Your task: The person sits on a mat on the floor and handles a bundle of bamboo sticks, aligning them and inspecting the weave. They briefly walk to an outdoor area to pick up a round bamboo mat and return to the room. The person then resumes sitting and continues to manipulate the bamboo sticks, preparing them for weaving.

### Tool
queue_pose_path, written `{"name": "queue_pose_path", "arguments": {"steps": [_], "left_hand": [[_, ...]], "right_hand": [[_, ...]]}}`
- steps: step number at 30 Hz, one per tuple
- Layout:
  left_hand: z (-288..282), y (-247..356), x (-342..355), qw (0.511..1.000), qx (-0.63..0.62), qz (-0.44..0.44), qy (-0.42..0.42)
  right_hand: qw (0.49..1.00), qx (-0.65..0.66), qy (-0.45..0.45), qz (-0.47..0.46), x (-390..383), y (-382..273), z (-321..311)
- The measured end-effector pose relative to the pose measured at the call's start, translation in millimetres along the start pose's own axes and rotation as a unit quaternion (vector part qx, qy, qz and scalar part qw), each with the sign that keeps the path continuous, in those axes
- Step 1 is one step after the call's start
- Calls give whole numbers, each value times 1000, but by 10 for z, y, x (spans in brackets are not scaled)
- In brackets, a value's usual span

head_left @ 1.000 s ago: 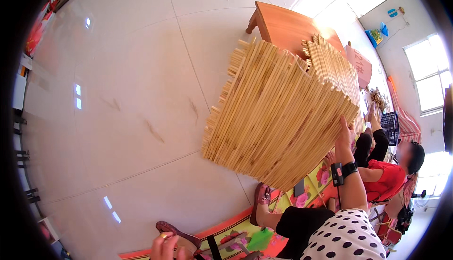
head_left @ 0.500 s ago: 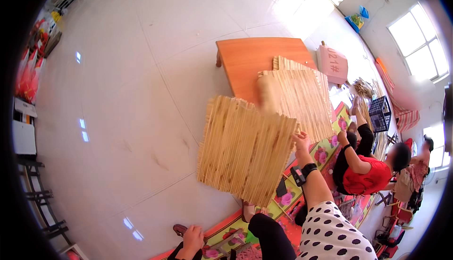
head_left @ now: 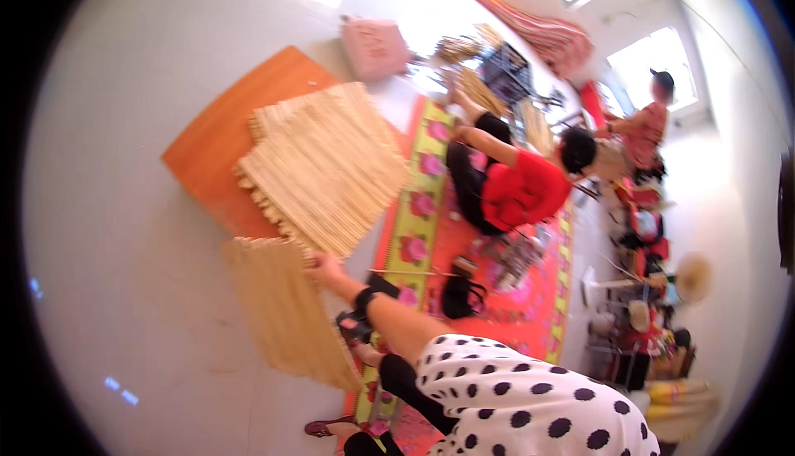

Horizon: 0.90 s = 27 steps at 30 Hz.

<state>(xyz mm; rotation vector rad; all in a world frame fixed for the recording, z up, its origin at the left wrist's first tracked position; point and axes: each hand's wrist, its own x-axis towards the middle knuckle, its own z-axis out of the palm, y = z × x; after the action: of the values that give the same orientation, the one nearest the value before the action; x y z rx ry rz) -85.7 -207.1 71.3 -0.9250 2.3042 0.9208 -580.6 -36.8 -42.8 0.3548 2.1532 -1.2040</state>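
My right hand is closed on the upper right corner of a straw-coloured mat of thin slats laid side by side. That mat hangs tilted in front of the low orange-brown table. Just beyond my hand, more mats of the same kind lie stacked on the table, the top mat reaching past its right edge. A black band is around my right wrist. My left hand is out of sight.
A person in a red shirt sits on the flowered floor covering to the right. A pink box stands behind the table, near a dark crate. Another person is farther back. A black bag lies on the covering.
The view has swung to the right, so table and mats appear farther left. My right hand still holds the mat, now seen more edge-on. My left hand has left the picture.
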Motion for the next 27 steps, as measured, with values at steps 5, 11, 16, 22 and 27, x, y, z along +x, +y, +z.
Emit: {"name": "queue_pose_path", "arguments": {"steps": [5,11,16,22,27], "left_hand": [[171,397,141,995,-33,96,-20],[-70,779,40,995,-59,63,-40],[-179,610,24,999,6,35,-28],[-171,429,-189,999,21,44,14],[-197,692,-306,999,-3,39,-23]], "right_hand": [[994,-32,72,-81,-284,-75,282],[989,-70,124,-36,-353,187,604],[996,-19,68,-53,-588,119,432],[977,-12,125,-173,-1054,-679,-244],[977,3,95,-190,-1291,-1048,-702]]}}
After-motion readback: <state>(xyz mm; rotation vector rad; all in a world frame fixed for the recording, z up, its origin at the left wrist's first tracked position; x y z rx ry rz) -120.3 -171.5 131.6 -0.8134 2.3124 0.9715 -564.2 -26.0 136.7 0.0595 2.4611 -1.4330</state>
